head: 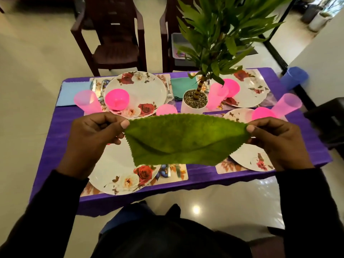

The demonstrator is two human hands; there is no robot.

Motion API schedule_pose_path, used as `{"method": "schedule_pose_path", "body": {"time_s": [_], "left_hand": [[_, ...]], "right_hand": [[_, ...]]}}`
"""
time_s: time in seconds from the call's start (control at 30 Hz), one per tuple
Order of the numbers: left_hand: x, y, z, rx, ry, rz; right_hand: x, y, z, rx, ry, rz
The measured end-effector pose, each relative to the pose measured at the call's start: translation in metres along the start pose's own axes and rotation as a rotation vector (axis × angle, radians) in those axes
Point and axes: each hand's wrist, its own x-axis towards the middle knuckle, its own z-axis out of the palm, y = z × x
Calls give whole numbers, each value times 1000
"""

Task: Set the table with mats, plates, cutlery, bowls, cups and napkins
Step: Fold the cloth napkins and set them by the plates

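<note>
Head: pebbles (grey) in planter

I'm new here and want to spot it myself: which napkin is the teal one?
Start at the potted plant in the white pot mid-table. The teal napkin lies flat just left of it, beside the far left floral plate. Unlike the light blue napkin at the table's left end or the held green napkin, it is dark teal.
</note>
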Motion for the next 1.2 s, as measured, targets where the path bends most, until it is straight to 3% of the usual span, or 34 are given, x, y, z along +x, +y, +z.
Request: {"method": "schedule_pose_path", "body": {"time_s": [0.17, 0.27, 0.33, 0.43, 0.57, 0.8, 1.2], "left_hand": [[-1, 16, -8, -261, -170, -99], [9, 11, 7, -255, -150, -172], [14, 1, 25, -137, -49, -183], [10, -8, 55, -94, 57, -155], [-15, -4, 96, -165, -15, -175], [-46, -5, 124, -290, -165, -323], [-67, -7, 134, -413, -169, -378]], "right_hand": [[-10, -19, -17, 231, -56, 25], [0, -12, -15, 314, -4, 110], [10, 0, -3, 133, 152, 113], [16, 17, 22, -253, 394, -74], [-7, 19, 64, -348, 300, -252], [-51, 26, 98, -229, 89, -147], [-73, 28, 104, -377, 148, -230]]}}
